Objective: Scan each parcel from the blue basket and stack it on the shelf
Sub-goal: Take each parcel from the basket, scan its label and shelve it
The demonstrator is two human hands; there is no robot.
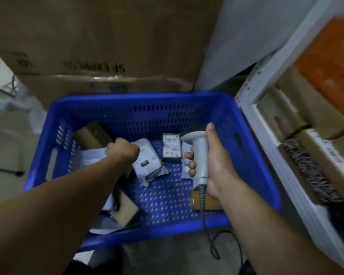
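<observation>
**Status: Pickup in Progress, Basket Partly Full**

The left hand reaches into the blue basket. Its fingers curl onto the edge of a flat white mailer at the basket's left side. The contact itself is hidden under the knuckles. The right hand hangs over the basket's right half and grips a grey scanner by the handle, with its head toward the far wall. The cable trails over the near rim.

Progress is judged as mid-task, since no parcel is presented to the scanner yet. At least six parcels lie in the basket, counting the mailer:

- a brown box in the far left corner
- a white padded bag at centre
- a small labelled box just right of that bag
- a second brown box by the near wall
- an orange-brown parcel below the right wrist

The shelf, right of the basket, already holds stacked cartons.
</observation>
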